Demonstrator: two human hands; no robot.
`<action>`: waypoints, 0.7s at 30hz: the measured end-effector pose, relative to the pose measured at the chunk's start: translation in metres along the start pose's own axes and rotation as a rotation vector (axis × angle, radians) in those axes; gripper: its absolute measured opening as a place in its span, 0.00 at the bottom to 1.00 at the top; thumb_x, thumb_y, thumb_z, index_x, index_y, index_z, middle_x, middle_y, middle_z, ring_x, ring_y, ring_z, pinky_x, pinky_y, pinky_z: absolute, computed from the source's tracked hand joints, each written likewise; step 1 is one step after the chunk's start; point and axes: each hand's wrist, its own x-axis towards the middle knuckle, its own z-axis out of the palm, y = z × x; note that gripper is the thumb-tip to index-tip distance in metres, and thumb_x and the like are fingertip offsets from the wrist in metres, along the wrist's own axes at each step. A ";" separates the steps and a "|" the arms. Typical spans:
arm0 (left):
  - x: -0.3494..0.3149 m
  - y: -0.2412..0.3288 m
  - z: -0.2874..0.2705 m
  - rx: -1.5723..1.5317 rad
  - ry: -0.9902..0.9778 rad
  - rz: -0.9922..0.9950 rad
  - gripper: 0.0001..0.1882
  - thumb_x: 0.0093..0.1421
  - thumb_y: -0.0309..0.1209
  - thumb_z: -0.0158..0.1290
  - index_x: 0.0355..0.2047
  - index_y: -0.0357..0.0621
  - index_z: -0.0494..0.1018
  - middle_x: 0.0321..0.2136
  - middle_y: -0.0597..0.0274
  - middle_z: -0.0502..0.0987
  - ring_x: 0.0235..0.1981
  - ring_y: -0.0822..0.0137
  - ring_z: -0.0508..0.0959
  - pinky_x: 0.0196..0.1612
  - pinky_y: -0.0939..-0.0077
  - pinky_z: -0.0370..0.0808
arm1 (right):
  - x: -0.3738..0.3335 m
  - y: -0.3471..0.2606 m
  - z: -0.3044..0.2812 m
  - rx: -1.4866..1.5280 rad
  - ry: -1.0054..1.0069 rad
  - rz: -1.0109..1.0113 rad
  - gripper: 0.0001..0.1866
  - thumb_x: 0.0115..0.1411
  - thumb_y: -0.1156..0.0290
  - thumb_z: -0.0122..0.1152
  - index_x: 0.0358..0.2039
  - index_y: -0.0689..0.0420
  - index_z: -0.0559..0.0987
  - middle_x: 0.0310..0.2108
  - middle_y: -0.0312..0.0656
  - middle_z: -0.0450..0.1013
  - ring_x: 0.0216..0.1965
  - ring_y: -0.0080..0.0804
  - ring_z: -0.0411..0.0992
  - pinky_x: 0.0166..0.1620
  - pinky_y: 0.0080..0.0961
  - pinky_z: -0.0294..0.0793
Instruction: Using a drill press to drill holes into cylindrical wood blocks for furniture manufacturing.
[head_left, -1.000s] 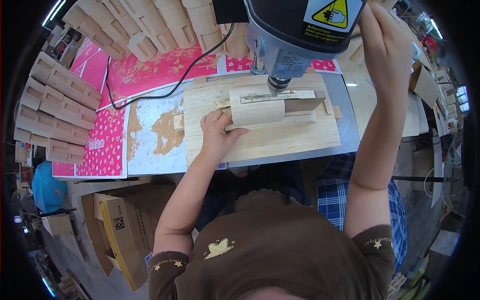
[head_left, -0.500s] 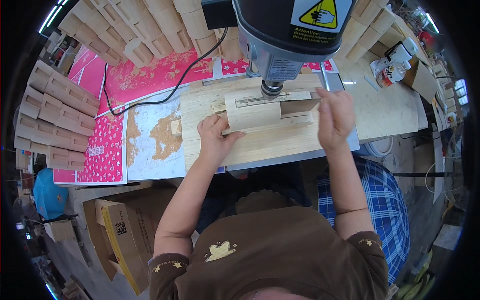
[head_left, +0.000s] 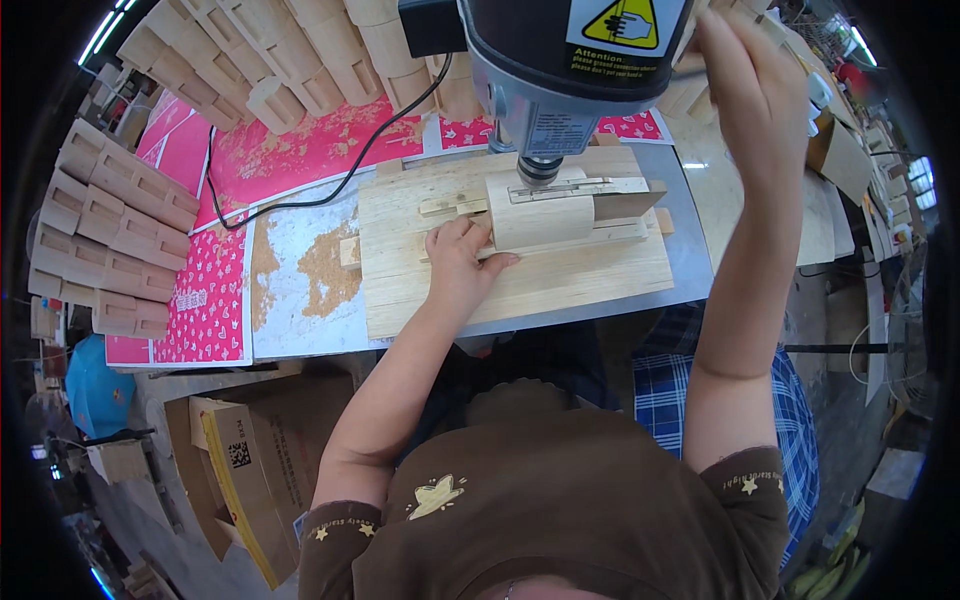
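Note:
A pale wooden block with a rounded top (head_left: 542, 222) lies on a wooden jig board (head_left: 420, 300) under the chuck (head_left: 539, 170) of a drill press (head_left: 570, 60). A narrow slot shows along the block's top. My left hand (head_left: 462, 252) grips the block's left end, its thumb along the front side and fingers bent at the back. Raised at the right of the drill head, my right hand (head_left: 755, 80) is smeared by motion. A dark blurred bar shows close to its fingers; whether they hold it, I cannot tell. A flat wooden piece (head_left: 625, 204) juts from the block's right end.
Slotted wooden pieces (head_left: 120, 235) are stacked at the left, and more wooden pieces (head_left: 300, 50) stand behind. A black cable (head_left: 350, 180) curves over the table. Sawdust (head_left: 330, 275) covers the tabletop's left part. An open cardboard box (head_left: 240, 480) stands below the table.
My left hand and the wooden block have shifted right along the jig. My right hand has risen from beside the block's right end to beside the drill head.

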 end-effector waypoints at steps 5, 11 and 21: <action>0.000 0.000 -0.002 -0.015 0.009 0.006 0.22 0.38 0.35 0.65 0.37 0.50 0.76 0.23 0.68 0.68 0.33 0.64 0.68 0.45 0.66 0.56 | -0.092 -0.005 0.017 0.081 0.099 -0.102 0.04 0.54 0.78 0.53 0.27 0.63 0.77 0.17 0.41 0.68 0.18 0.33 0.66 0.25 0.24 0.63; 0.007 0.008 0.004 -0.021 -0.018 0.006 0.24 0.37 0.36 0.65 0.38 0.50 0.76 0.25 0.67 0.68 0.35 0.63 0.68 0.46 0.63 0.56 | -0.133 0.041 0.074 0.169 0.292 -0.251 0.05 0.53 0.80 0.53 0.30 0.63 0.76 0.23 0.43 0.71 0.23 0.39 0.66 0.37 0.33 0.66; -0.003 -0.001 -0.002 -0.032 -0.034 -0.080 0.25 0.35 0.38 0.67 0.37 0.50 0.76 0.27 0.66 0.68 0.36 0.65 0.68 0.48 0.63 0.54 | 0.012 0.016 0.023 0.089 0.134 -0.036 0.12 0.61 0.67 0.51 0.33 0.64 0.75 0.22 0.33 0.67 0.26 0.17 0.65 0.29 0.13 0.61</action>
